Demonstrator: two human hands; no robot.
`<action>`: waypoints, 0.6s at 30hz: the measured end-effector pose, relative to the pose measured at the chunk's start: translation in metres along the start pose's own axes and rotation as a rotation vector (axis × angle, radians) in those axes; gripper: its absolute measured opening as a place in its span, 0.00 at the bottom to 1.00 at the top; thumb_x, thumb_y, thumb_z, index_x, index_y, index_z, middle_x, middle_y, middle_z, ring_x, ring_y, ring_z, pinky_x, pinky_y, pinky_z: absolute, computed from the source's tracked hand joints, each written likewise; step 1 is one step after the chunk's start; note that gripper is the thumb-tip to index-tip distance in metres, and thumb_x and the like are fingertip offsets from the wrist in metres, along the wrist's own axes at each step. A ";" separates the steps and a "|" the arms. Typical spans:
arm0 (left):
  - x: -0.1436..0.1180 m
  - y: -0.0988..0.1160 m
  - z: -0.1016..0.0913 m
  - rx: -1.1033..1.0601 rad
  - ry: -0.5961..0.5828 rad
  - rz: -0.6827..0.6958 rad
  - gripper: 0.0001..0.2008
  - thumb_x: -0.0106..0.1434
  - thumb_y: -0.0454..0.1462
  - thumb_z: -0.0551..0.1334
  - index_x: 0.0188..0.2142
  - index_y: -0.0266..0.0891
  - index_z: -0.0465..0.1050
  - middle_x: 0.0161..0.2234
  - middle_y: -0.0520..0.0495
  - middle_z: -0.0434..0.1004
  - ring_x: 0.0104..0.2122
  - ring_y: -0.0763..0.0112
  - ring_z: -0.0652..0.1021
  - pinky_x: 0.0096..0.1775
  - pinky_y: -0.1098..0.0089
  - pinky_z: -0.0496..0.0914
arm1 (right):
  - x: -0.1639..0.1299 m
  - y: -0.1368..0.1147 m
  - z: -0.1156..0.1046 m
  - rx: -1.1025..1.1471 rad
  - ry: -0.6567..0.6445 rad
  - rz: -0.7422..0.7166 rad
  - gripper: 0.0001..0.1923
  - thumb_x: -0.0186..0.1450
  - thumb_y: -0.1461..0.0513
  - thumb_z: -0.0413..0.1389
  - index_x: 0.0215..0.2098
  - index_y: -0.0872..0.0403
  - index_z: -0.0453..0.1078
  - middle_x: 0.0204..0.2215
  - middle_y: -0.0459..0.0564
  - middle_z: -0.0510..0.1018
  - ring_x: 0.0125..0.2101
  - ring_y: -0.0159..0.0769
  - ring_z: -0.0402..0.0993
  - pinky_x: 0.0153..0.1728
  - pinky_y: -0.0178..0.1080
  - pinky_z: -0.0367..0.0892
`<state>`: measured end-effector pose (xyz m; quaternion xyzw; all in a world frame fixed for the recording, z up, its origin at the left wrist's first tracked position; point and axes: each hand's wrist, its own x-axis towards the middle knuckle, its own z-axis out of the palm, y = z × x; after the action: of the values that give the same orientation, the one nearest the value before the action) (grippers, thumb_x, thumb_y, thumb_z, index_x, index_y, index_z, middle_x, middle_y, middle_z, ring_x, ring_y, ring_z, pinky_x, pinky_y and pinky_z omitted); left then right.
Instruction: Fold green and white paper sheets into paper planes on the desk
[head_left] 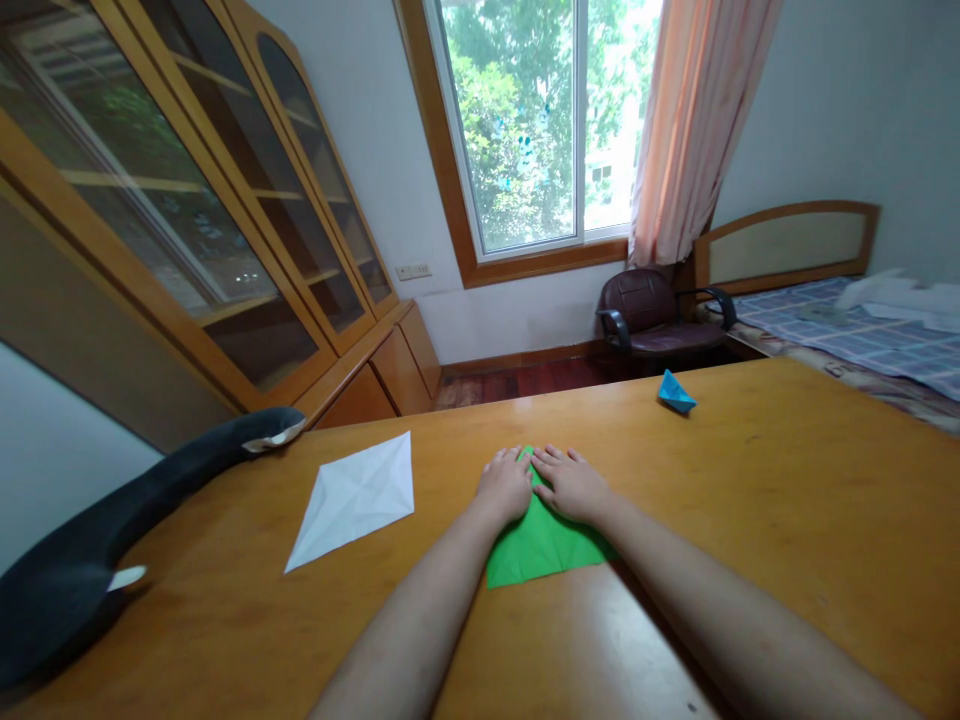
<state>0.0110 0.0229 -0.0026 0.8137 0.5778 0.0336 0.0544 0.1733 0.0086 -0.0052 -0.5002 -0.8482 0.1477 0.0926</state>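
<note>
Both forearms (420, 610) enter from the lower edge of the view and converge on the work. Left grip (508, 487) and right grip (574, 485) lie palm down, fingers extended and slightly apart, with nothing pinched; they nearly meet at the far tip of the green sheet (541, 550). That sheet lies flat on the desk (810, 490), straight ahead of me, partly covered by both grips. For a clean press, I judge that one grip should anchor the paper while the other bears down evenly, working from the tip outward; uneven load could skew the layers. Visible outline: triangular, narrow tip pointing away from me toward the window (517, 150), broad edge facing me. I take the long axis to follow that broad edge, left to right, angled slightly away at the right; my right forearm overlaps the corner there, so its full extent cannot be confirmed. Farther out, a creased white sheet (364, 500) lies to the left, apart from my left grip, and a small blue paper model (675, 393) sits to the right, near the far edge.
</note>
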 end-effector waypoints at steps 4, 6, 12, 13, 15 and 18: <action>0.016 -0.014 -0.011 -0.024 -0.029 0.105 0.18 0.68 0.38 0.51 0.49 0.44 0.77 0.52 0.42 0.73 0.51 0.59 0.73 0.54 0.61 0.65 | 0.001 -0.001 0.000 0.004 -0.006 0.002 0.34 0.67 0.51 0.46 0.68 0.53 0.51 0.67 0.53 0.54 0.66 0.48 0.47 0.63 0.57 0.43; 0.024 -0.022 -0.016 -0.040 -0.032 0.177 0.17 0.67 0.38 0.52 0.46 0.44 0.78 0.48 0.43 0.76 0.47 0.61 0.74 0.52 0.63 0.67 | 0.001 -0.001 -0.001 0.006 -0.010 0.005 0.34 0.67 0.51 0.46 0.68 0.54 0.51 0.67 0.53 0.54 0.66 0.48 0.47 0.63 0.57 0.43; 0.034 -0.037 -0.017 -0.079 -0.009 0.242 0.16 0.65 0.38 0.56 0.49 0.43 0.78 0.46 0.44 0.74 0.46 0.63 0.73 0.52 0.65 0.66 | 0.000 -0.003 -0.003 0.008 -0.016 0.007 0.34 0.66 0.51 0.45 0.67 0.55 0.53 0.67 0.53 0.54 0.66 0.48 0.46 0.63 0.57 0.43; 0.034 -0.039 -0.017 -0.081 -0.009 0.252 0.16 0.65 0.38 0.56 0.49 0.44 0.77 0.46 0.44 0.74 0.46 0.62 0.72 0.52 0.65 0.65 | 0.000 -0.003 -0.003 0.007 -0.016 0.007 0.34 0.66 0.51 0.45 0.67 0.55 0.53 0.67 0.53 0.54 0.66 0.48 0.47 0.63 0.57 0.43; 0.034 -0.042 -0.016 -0.086 -0.009 0.271 0.17 0.65 0.39 0.57 0.51 0.44 0.76 0.48 0.44 0.73 0.47 0.62 0.72 0.53 0.65 0.65 | 0.000 -0.003 -0.003 0.006 -0.016 0.009 0.34 0.66 0.51 0.45 0.67 0.55 0.53 0.67 0.53 0.54 0.66 0.49 0.47 0.63 0.57 0.43; 0.032 -0.048 -0.015 -0.102 -0.012 0.292 0.18 0.65 0.39 0.58 0.53 0.45 0.74 0.50 0.44 0.72 0.49 0.62 0.71 0.55 0.64 0.63 | 0.001 -0.003 -0.003 0.007 -0.020 0.009 0.34 0.66 0.51 0.45 0.67 0.55 0.53 0.67 0.53 0.54 0.66 0.48 0.46 0.63 0.57 0.42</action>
<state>-0.0253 0.0696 0.0056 0.8853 0.4507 0.0655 0.0938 0.1717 0.0084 -0.0016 -0.5021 -0.8464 0.1558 0.0852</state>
